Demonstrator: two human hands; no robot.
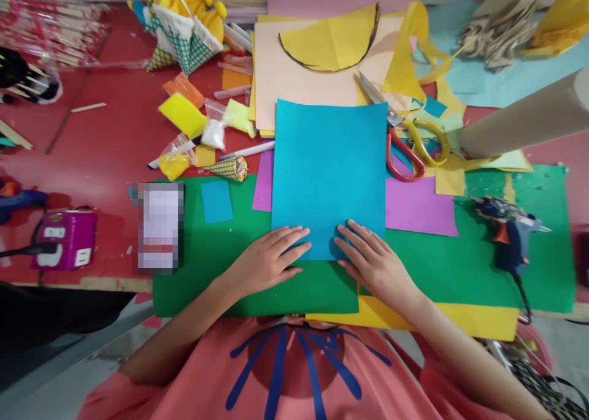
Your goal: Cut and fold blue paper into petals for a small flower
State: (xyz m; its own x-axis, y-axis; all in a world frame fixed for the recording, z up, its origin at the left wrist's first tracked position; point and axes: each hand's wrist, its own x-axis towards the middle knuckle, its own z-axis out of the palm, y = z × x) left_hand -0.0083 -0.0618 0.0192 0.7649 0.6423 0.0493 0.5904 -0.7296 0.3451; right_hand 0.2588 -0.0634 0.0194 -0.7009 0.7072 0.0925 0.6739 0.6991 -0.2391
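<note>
Both left hand (272, 257) and right hand (372, 259) outspread, pinching nothing, on near corners of blue sheet (330, 168), atop green sheet (319, 291); could skew or crease it by pressing unevenly, or knock scissors (394, 119) alongside.

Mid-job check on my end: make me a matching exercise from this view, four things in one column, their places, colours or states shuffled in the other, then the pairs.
Things
1. Blue sheet
2. Scissors
3. Half-disc
4. Purple box

Places, colours, states
A. Yellow, black along its curve, lying on the peach sheet
B. At the far left, on the red table
C. Under the fingers of the left hand and the right hand
D. Part red, part yellow, with metal blades

Pairs
1-C
2-D
3-A
4-B
</note>
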